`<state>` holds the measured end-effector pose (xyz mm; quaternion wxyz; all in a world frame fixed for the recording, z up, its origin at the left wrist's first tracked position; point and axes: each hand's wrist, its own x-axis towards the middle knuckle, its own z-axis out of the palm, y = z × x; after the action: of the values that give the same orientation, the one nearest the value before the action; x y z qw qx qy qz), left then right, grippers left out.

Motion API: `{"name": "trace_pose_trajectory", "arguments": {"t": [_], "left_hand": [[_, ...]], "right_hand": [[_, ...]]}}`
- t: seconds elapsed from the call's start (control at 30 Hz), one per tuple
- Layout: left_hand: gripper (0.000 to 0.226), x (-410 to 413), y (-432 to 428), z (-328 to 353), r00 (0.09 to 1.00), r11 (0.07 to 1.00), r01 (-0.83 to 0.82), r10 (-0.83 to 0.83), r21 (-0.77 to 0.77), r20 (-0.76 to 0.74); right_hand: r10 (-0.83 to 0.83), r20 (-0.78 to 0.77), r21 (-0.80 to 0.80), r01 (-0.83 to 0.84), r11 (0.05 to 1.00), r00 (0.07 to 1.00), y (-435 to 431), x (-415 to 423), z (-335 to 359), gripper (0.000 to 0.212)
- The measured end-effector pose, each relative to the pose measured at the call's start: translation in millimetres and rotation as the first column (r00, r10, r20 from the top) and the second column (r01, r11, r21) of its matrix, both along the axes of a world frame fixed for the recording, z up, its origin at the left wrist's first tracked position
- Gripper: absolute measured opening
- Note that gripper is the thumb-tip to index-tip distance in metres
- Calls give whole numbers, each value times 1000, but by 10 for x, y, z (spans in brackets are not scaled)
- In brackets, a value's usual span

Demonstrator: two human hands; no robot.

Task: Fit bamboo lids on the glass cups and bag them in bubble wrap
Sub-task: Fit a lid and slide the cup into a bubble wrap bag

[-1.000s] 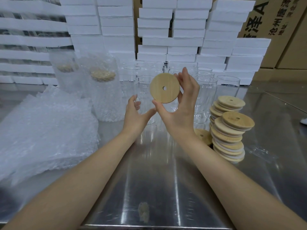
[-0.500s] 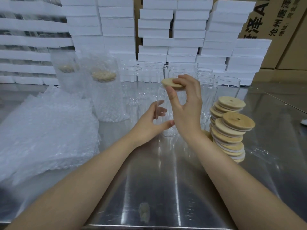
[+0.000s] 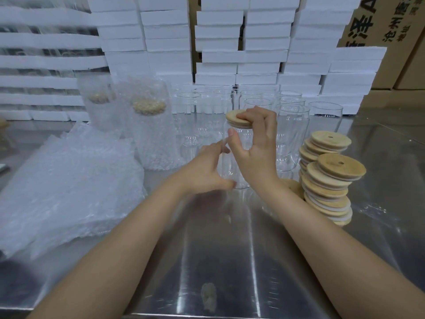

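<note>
The left hand (image 3: 204,171) had its fingers wrapped round the lower body of a glass cup (image 3: 230,168) on the counter (image 3: 218,249). The right hand (image 3: 257,148) curled its fingers over the bamboo lid (image 3: 234,118) sitting on the cup's rim. Behind left, two bubble-wrap bags (image 3: 151,139) each held a lidded cup.

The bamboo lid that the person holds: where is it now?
In the head view, near the centre: the bamboo lid sits atop the glass cup, under the right hand, left of the lid stacks.
</note>
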<state>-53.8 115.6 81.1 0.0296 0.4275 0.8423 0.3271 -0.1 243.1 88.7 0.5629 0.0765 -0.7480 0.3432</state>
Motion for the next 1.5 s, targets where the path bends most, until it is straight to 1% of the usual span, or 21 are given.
{"name": "trace_pose_trajectory", "arguments": {"t": [0.03, 0.07, 0.13, 0.2, 0.23, 0.27, 0.3, 0.37, 0.4, 0.47, 0.57, 0.6, 0.67, 0.73, 0.8, 0.87, 0.97, 1.13, 1.27, 1.4, 1.5], "left_hand": [[69, -10, -57, 94, 995, 991, -50, 39, -121, -97], [55, -14, -117, 193, 971, 972, -159, 123, -172, -207], [30, -1, -256, 390, 844, 893, -448, 409, -36, -347], [25, -34, -437, 528, 635, 727, -661, 674, 186, -379], [24, -79, -556, 575, 533, 629, -746, 760, 217, -372], [28, -121, -688, 600, 448, 527, -833, 821, 167, -353], [34, -173, -835, 601, 397, 432, -901, 859, 40, -325], [42, -271, -1077, 558, 374, 317, -919, 891, -236, -256], [40, -320, -1154, 516, 387, 309, -896, 896, -318, -220], [25, -382, -1220, 427, 435, 358, -863, 885, -355, -164], [8, -393, -1207, 396, 463, 430, -873, 879, -228, -117], [10, -386, -1189, 414, 461, 440, -881, 881, -174, -106], [31, -355, -1135, 483, 444, 436, -895, 891, -92, -96], [45, -307, -1074, 560, 440, 434, -898, 894, -72, -92], [42, -260, -1036, 604, 442, 428, -896, 888, -120, -130], [34, -247, -1090, 596, 406, 375, -909, 895, -181, -186], [37, -298, -1249, 569, 376, 311, -894, 912, -323, -164], [11, -356, -1306, 565, 437, 354, -861, 882, -366, -175], [27, -338, -1298, 538, 406, 314, -865, 896, -391, -178], [40, -246, -1280, 584, 369, 346, -917, 925, -197, -90], [47, -149, -1235, 652, 334, 343, -930, 938, 131, -90]], "right_hand": [[14, -6, 7, -14, 1000, 1000, 6, -4, -15, 26], [27, -5, 15, -27, 1000, 1000, 15, -6, -30, 28], [52, 18, 20, -52, 998, 998, 33, -3, -50, 32], [58, 41, 12, -58, 998, 998, 41, 4, -48, 34], [54, 45, 10, -55, 998, 998, 38, 5, -44, 34], [50, 47, 11, -51, 999, 998, 32, 4, -45, 35], [47, 51, 13, -48, 999, 998, 24, 4, -49, 35], [49, 57, 14, -50, 999, 997, 14, 3, -53, 36], [51, 56, 16, -52, 999, 997, 11, 1, -55, 36], [48, 51, 24, -49, 998, 998, 7, -3, -56, 36], [51, 50, 30, -53, 998, 997, 3, -3, -62, 36], [53, 52, 27, -55, 998, 997, -1, -2, -66, 36], [53, 60, 26, -55, 998, 997, -5, 2, -62, 37], [50, 66, 28, -52, 998, 997, -7, 8, -57, 36], [51, 70, 27, -53, 998, 996, -8, 13, -52, 37], [57, 74, 23, -58, 998, 996, -11, 18, -49, 37], [59, 73, 24, -61, 998, 996, -15, 22, -47, 37], [61, 77, 22, -63, 998, 995, -18, 19, -46, 38], [67, 93, 18, -69, 997, 993, -18, 26, -51, 37], [59, 91, 18, -60, 998, 994, -8, 20, -53, 37], [57, 87, 16, -58, 998, 995, -8, 11, -62, 38]]}}
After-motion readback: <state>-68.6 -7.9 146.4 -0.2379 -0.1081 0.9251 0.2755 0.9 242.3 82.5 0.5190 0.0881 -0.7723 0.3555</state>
